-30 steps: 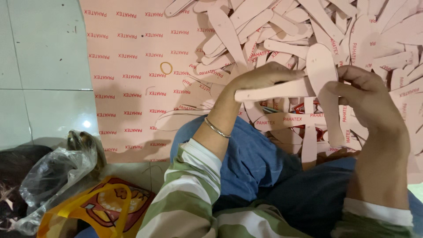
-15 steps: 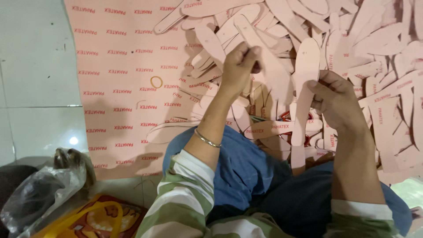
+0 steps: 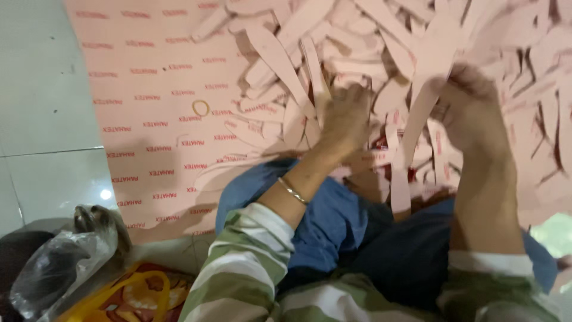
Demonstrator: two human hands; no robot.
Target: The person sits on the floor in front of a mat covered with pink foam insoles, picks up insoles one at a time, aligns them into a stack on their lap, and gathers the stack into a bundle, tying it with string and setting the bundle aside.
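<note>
Pale grey floor tiles fill the left edge of the view; a large pink printed sheet lies flat over them and runs off to the right. At lower left: a crumpled clear plastic bag beside a yellow-handled bag. A single rubber band lies alone on the bare part of the sheet.

Centre and right: a loose pile of pink insole-shaped cutouts covers the sheet, pieces overlapping at all angles.

Left hand: reaching forward into the near edge of the pile, back of the hand up, fingers curled down among the cutouts. Motion blur; cannot tell whether it has closed on a piece or only touches them. A thin metal bangle sits on the wrist, with a green-and-white striped sleeve behind it.

Right hand: raised above the pile, fingers closed around the upper part of one long pink insole cutout. Long axis of this piece runs near vertical in view, slightly tilted: far end points up and away toward the pile, near end points down toward the lap, hanging just over the blue trousers. The piece is held clear of the pile, between the two hands, with more strips overlapping it low down; their count is unclear.
</note>
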